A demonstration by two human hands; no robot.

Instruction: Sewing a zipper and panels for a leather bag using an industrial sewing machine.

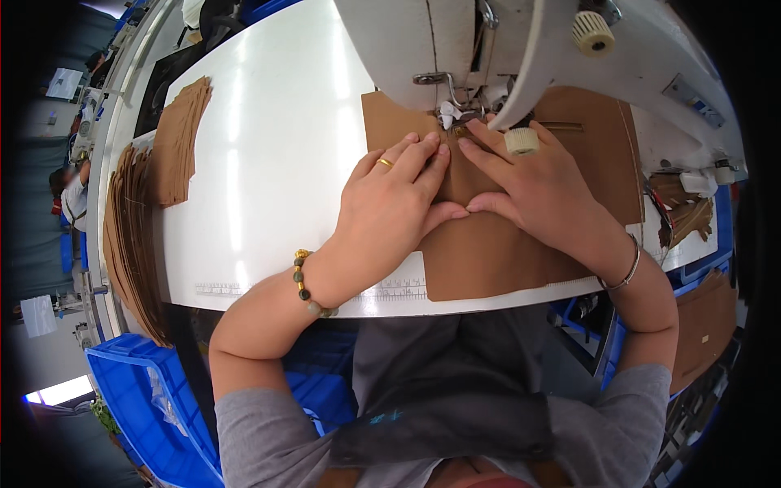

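A brown fabric piece [480, 260] lies on the white sewing table under the needle area of a sewing machine [480, 49]. My left hand [394, 191] rests on it, fingertips just left of the presser foot [460, 120], thumb apart from the fingers. On the other side, my right hand [541, 183] lies with spread fingers, some tips close beside the foot. Both thumbs nearly meet on the fabric, which puckers slightly between the hands. The needle point is hidden. A slot-like stitched opening [565, 127] shows on the fabric beyond my right hand.
Stacks of brown fabric pieces [130, 244] stand at the table's left edge, with another pile [175, 146] beside them. A blue bin [154, 407] sits lower left. At right are brown scraps [683, 207] and red-handled scissors [657, 202]. A ruler strip [390, 291] runs along the front edge.
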